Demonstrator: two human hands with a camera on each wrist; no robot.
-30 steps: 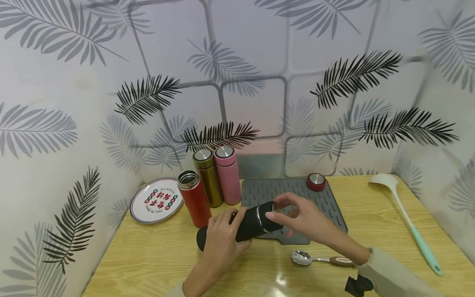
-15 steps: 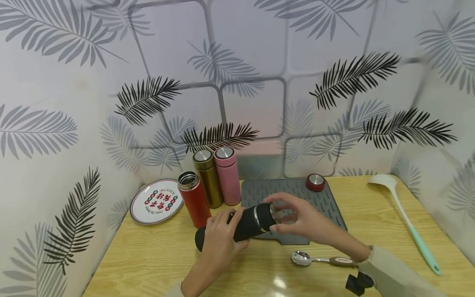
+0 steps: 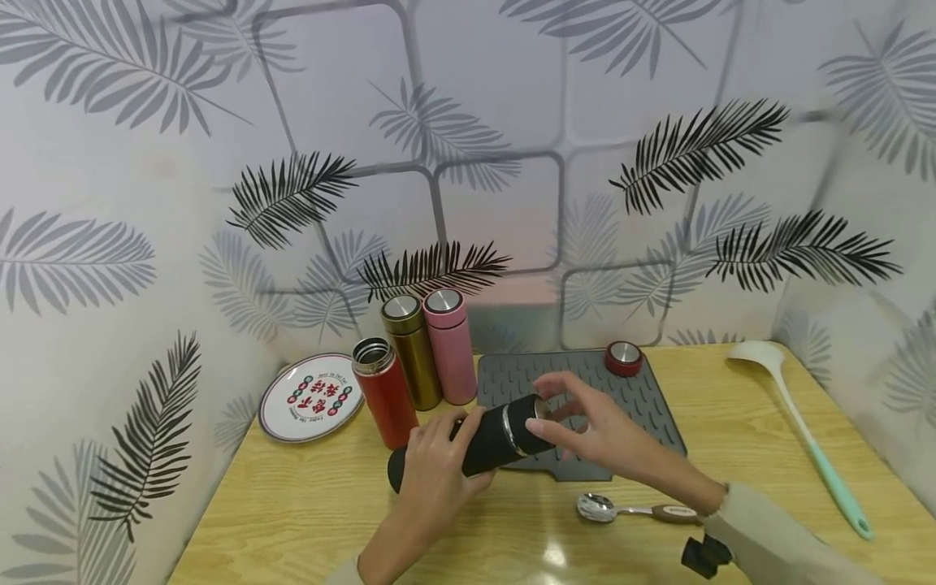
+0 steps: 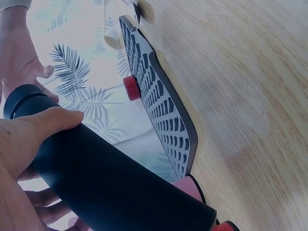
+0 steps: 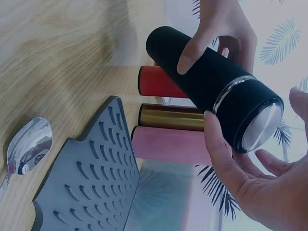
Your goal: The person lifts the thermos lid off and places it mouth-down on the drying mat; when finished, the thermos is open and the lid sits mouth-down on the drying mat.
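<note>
A black thermos [image 3: 484, 447] with a silver ring lies slanted in the air over the table, its lid end raised to the right. My left hand [image 3: 435, 465] grips its body, thumb on one side and fingers round the other, as the left wrist view also shows. My right hand [image 3: 610, 431] is at the lid [image 5: 245, 108], fingers spread around its round metal top. In the right wrist view the nearest digit [image 5: 219, 149] meets the lid's side, while another finger at the right edge stands apart from it. The lid sits on the thermos.
Behind stand an uncapped red thermos [image 3: 383, 398], a gold one [image 3: 412, 349] and a pink one [image 3: 449, 349]. A patterned plate [image 3: 281, 414] lies left. The grey mat [image 3: 512, 374] carries a red lid [image 3: 623, 359]. A spoon [image 3: 595, 508] and a ladle [image 3: 812, 439] lie right.
My right hand's fingers have shifted about the lid, opening wider and turning against it. My left hand keeps its grip, and the thermos has barely moved.
</note>
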